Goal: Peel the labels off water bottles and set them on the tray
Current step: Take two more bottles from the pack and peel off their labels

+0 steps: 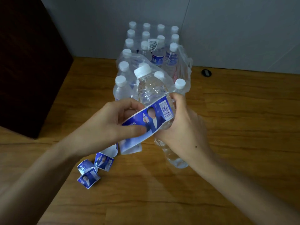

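The right hand (181, 127) is wrapped around the middle of a clear plastic water bottle with a white screw cap (150, 88), fingers curled round its far side, holding it tilted in the air above the wooden floor (235, 119) with the cap pointing away and up. The left hand (103, 127) pinches the bottle's blue printed paper label (155, 117) between thumb and forefinger; the label has come partly away from the bottle and stretches in a band from the left fingers across to the right hand, a barcode showing at its far end. A loose tail of it hangs down below the left hand.

On the floor just under the left wrist lie three curled blue peeled labels (97, 168), close together, white backs showing in places.

Behind the held bottle stands a torn clear shrink-wrap pack (183, 65) full of white-capped bottles (129, 43) in rows. The near end of the wrap is ripped open and crumpled. Most bottles in it look bare and clear; two bottles near the right side, still with blue labels (164, 58), stand upright. A white barcode sticker (153, 43) sits on the wrap's top.

Further right, a small dark round object (206, 73) lies on the floor by the grey wall (235, 30). A dark brown cabinet (24, 62) stands at the left.
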A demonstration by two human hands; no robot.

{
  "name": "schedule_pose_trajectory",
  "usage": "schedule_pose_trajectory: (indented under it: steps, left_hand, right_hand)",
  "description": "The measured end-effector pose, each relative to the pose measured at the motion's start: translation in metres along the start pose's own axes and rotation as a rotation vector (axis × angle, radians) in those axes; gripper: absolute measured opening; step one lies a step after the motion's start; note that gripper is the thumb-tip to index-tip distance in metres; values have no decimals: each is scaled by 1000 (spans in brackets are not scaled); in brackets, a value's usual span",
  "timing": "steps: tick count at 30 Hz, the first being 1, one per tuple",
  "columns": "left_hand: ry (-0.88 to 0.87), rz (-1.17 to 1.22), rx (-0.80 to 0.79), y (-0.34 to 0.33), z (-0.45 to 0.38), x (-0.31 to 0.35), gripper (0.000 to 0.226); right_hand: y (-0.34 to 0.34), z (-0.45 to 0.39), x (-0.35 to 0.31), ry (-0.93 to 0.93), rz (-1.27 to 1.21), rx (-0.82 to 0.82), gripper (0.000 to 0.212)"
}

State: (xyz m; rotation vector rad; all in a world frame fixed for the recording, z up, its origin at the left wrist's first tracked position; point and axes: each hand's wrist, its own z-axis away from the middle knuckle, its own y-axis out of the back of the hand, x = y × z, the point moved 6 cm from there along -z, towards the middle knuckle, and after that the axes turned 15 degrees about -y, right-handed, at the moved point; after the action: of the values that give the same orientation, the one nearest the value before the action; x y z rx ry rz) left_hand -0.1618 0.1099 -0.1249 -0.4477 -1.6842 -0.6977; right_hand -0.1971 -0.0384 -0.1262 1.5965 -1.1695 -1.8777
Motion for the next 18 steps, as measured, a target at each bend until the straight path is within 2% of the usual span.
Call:
schedule_pose_trajectory:
  steps: [3, 5, 9, 18]
  left_hand:
    - [60, -42, 86, -4, 0, -2, 35]
    - [70, -131, 103, -5, -2, -3, 44]
    - [44, -146, 142, -10, -2, -1, 44]
    - [38, -79, 75, -11, 1, 0, 38]
  right_hand:
    - [3, 0, -4, 49, 141, 45, 76]
    - [2, 1, -7, 87, 218, 60, 81]
    - [0, 2, -7, 104, 280, 56, 81]
    - [-1, 2, -7, 113, 247, 52, 78]
